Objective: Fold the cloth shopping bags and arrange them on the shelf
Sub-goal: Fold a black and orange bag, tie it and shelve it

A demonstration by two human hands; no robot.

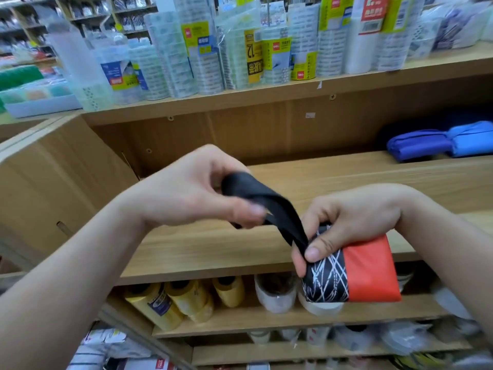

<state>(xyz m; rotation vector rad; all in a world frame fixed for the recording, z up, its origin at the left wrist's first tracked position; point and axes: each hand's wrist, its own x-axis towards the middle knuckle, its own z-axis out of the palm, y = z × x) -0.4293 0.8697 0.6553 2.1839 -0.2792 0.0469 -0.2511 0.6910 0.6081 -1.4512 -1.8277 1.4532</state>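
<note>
A folded cloth bag (368, 273), orange with a black panel crossed by white lines, is gripped by my right hand (354, 222) in front of the wooden middle shelf (202, 249). Its black strap (264, 201) runs up and to the left from the bundle. My left hand (194, 188) pinches the strap's far end, pulling it fairly taut. Two folded blue bags (437, 142) lie at the back right of the same shelf.
The upper shelf (266, 100) holds several packs of clear tape rolls and plastic containers. Below the middle shelf stand yellow and pale tape rolls (186, 297). A wooden side panel (53, 177) closes the shelf on the left.
</note>
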